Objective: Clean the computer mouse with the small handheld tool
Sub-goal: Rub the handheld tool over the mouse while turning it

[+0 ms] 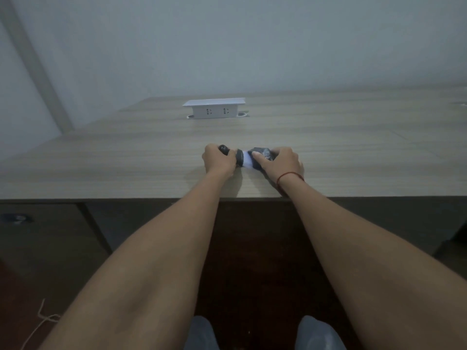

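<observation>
My left hand (217, 161) is closed around a small black handheld tool (224, 149) whose white tip (246, 161) points right. The tip touches a dark computer mouse (262, 154) lying on the wooden desk (151, 160). My right hand (281, 162) grips the mouse from the right, index finger laid across its top. Most of the mouse is hidden under my fingers. A red string bracelet circles my right wrist.
A white pop-up power socket box (214, 108) stands at the back middle of the desk. The desk's front edge runs just below my wrists, with dark cabinet fronts beneath. A wall rises behind the desk. A thin white cord (41, 317) lies on the floor at lower left.
</observation>
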The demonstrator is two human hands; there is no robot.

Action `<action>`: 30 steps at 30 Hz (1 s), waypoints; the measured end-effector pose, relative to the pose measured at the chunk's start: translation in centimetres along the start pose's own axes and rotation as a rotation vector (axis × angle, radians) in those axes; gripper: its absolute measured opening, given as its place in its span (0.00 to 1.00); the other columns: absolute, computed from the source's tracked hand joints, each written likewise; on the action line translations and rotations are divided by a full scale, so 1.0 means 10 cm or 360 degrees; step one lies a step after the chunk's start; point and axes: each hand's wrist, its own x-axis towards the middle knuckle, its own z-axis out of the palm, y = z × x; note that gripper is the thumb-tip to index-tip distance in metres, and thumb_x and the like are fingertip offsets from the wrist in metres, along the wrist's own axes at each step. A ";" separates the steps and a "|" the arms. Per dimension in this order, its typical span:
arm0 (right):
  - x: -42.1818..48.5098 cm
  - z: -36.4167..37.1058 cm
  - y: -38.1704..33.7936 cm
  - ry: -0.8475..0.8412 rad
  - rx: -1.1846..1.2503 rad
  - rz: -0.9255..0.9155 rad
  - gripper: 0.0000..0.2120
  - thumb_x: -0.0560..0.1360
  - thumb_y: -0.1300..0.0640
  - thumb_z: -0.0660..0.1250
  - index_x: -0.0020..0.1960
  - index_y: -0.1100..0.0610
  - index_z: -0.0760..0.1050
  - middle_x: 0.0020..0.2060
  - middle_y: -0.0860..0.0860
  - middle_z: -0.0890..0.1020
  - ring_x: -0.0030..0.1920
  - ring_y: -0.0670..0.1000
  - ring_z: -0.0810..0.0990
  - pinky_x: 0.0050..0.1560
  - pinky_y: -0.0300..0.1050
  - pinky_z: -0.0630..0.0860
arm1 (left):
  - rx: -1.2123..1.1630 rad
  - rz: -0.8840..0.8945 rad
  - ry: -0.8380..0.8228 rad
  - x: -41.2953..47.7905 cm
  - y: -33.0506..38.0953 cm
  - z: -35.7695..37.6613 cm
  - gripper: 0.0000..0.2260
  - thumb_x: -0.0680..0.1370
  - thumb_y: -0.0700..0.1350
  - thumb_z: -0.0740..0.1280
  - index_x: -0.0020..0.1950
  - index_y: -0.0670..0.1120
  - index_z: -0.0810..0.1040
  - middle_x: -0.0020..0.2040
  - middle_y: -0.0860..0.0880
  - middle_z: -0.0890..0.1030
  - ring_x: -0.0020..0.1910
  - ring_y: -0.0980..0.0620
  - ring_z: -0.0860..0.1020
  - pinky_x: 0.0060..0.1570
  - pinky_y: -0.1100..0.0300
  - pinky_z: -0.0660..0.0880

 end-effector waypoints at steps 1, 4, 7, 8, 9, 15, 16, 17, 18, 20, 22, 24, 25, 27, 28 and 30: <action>0.00 0.01 0.00 0.0003 -0.0001 0.0000 0.23 0.69 0.33 0.65 0.48 0.52 0.80 0.44 0.53 0.84 0.48 0.56 0.80 0.58 0.55 0.75 | 0.0045 0.0022 0.0081 -0.03 0.01 0.02 0.09 0.74 0.42 0.71 0.51 0.39 0.78 0.53 0.39 0.81 0.49 0.41 0.82 0.50 0.48 0.81; 0.00 -0.01 0.00 0.0029 -0.0016 0.0011 0.24 0.70 0.33 0.65 0.50 0.53 0.80 0.46 0.53 0.84 0.50 0.56 0.80 0.59 0.55 0.75 | 0.0030 0.0043 -0.0043 0.02 -0.04 0.00 0.06 0.74 0.42 0.70 0.48 0.41 0.78 0.50 0.39 0.81 0.48 0.41 0.82 0.49 0.46 0.82; 0.01 -0.04 -0.02 0.0027 -0.0003 0.0029 0.25 0.70 0.35 0.66 0.55 0.54 0.80 0.52 0.55 0.84 0.54 0.58 0.80 0.62 0.55 0.73 | -0.0175 -0.0006 -0.0416 0.02 -0.02 -0.13 0.05 0.75 0.37 0.69 0.48 0.36 0.76 0.47 0.38 0.80 0.46 0.42 0.82 0.41 0.51 0.84; 0.01 -0.05 -0.02 0.0022 0.0006 0.0031 0.25 0.71 0.36 0.66 0.56 0.55 0.80 0.53 0.56 0.84 0.56 0.58 0.80 0.63 0.55 0.72 | -0.0221 -0.0035 -0.0514 -0.02 0.02 -0.17 0.05 0.76 0.36 0.68 0.50 0.35 0.75 0.46 0.39 0.80 0.45 0.43 0.82 0.40 0.55 0.84; 0.00 -0.05 -0.02 0.0015 0.0014 0.0030 0.25 0.71 0.36 0.67 0.56 0.56 0.80 0.54 0.56 0.84 0.56 0.59 0.79 0.63 0.55 0.72 | -0.0230 -0.0044 -0.0552 -0.05 0.06 -0.19 0.06 0.76 0.35 0.67 0.51 0.34 0.74 0.45 0.40 0.79 0.44 0.45 0.82 0.39 0.57 0.83; -0.03 -0.03 -0.01 -0.0035 0.0096 0.0043 0.26 0.67 0.33 0.67 0.52 0.53 0.81 0.49 0.54 0.84 0.53 0.59 0.80 0.59 0.56 0.76 | 0.0049 0.0053 -0.0018 0.03 -0.01 0.01 0.07 0.73 0.41 0.72 0.48 0.39 0.78 0.51 0.39 0.81 0.48 0.41 0.82 0.49 0.48 0.82; -0.03 -0.03 -0.01 -0.0038 0.0100 0.0047 0.26 0.66 0.32 0.66 0.51 0.52 0.81 0.48 0.53 0.84 0.52 0.58 0.80 0.58 0.56 0.76 | 0.0093 0.0067 0.0075 0.00 0.00 0.04 0.09 0.73 0.42 0.71 0.50 0.39 0.78 0.52 0.40 0.81 0.49 0.41 0.81 0.52 0.51 0.80; -0.03 -0.03 0.00 -0.0042 0.0107 0.0048 0.26 0.66 0.32 0.66 0.52 0.52 0.81 0.48 0.53 0.84 0.52 0.58 0.80 0.57 0.56 0.76 | 0.0126 0.0081 0.0135 -0.02 0.00 0.06 0.10 0.74 0.42 0.70 0.52 0.38 0.78 0.53 0.41 0.80 0.50 0.42 0.81 0.54 0.54 0.79; -0.03 -0.03 0.00 -0.0044 0.0104 0.0048 0.26 0.67 0.33 0.66 0.52 0.52 0.81 0.48 0.53 0.84 0.52 0.58 0.80 0.58 0.55 0.76 | 0.0142 0.0089 0.0165 -0.04 0.01 0.08 0.10 0.75 0.42 0.69 0.53 0.38 0.77 0.54 0.41 0.80 0.51 0.43 0.80 0.54 0.56 0.78; -0.02 -0.05 0.00 -0.0043 0.0087 0.0047 0.25 0.69 0.35 0.67 0.54 0.53 0.81 0.50 0.54 0.84 0.54 0.58 0.80 0.60 0.55 0.75 | 0.0121 0.0089 0.0110 -0.01 -0.01 0.07 0.10 0.75 0.42 0.69 0.53 0.38 0.77 0.54 0.41 0.80 0.48 0.43 0.82 0.52 0.53 0.80; 0.00 -0.04 0.00 -0.0019 0.0071 0.0051 0.23 0.70 0.35 0.67 0.53 0.53 0.81 0.50 0.54 0.84 0.54 0.58 0.80 0.61 0.54 0.74 | -0.0001 0.0079 -0.0076 0.00 -0.03 0.01 0.08 0.75 0.41 0.70 0.51 0.38 0.77 0.50 0.41 0.81 0.41 0.45 0.82 0.47 0.50 0.83; 0.00 -0.04 -0.02 0.0005 0.0061 0.0057 0.23 0.70 0.36 0.67 0.52 0.54 0.81 0.50 0.55 0.84 0.53 0.58 0.80 0.61 0.54 0.74 | -0.0120 0.0068 -0.0274 -0.03 -0.04 -0.07 0.05 0.76 0.37 0.69 0.49 0.37 0.76 0.46 0.42 0.80 0.39 0.49 0.82 0.42 0.54 0.83; 0.01 -0.03 -0.02 0.0014 0.0061 0.0061 0.23 0.70 0.36 0.67 0.52 0.54 0.81 0.50 0.55 0.84 0.53 0.58 0.80 0.61 0.55 0.74 | -0.0171 0.0067 -0.0358 -0.06 -0.03 -0.10 0.05 0.76 0.36 0.69 0.49 0.36 0.76 0.45 0.43 0.79 0.40 0.50 0.81 0.39 0.58 0.83; 0.02 -0.02 -0.01 0.0011 0.0058 0.0069 0.23 0.70 0.36 0.67 0.52 0.54 0.81 0.50 0.55 0.84 0.53 0.58 0.80 0.61 0.55 0.74 | -0.0229 0.0053 -0.0485 -0.12 0.00 -0.16 0.05 0.76 0.35 0.68 0.49 0.34 0.75 0.43 0.43 0.78 0.41 0.49 0.81 0.34 0.64 0.82; 0.02 -0.01 -0.01 0.0012 0.0053 0.0068 0.23 0.70 0.36 0.67 0.52 0.54 0.81 0.49 0.55 0.84 0.52 0.58 0.80 0.61 0.55 0.74 | -0.0239 0.0042 -0.0524 -0.14 0.02 -0.19 0.06 0.75 0.35 0.69 0.49 0.34 0.75 0.44 0.42 0.78 0.42 0.48 0.81 0.32 0.65 0.81; 0.01 -0.01 -0.01 0.0010 0.0055 0.0073 0.23 0.70 0.35 0.67 0.51 0.54 0.81 0.48 0.54 0.84 0.52 0.58 0.80 0.60 0.55 0.74 | -0.0233 0.0035 -0.0545 -0.13 0.01 -0.21 0.07 0.75 0.35 0.69 0.49 0.34 0.76 0.45 0.41 0.79 0.42 0.48 0.82 0.33 0.65 0.81</action>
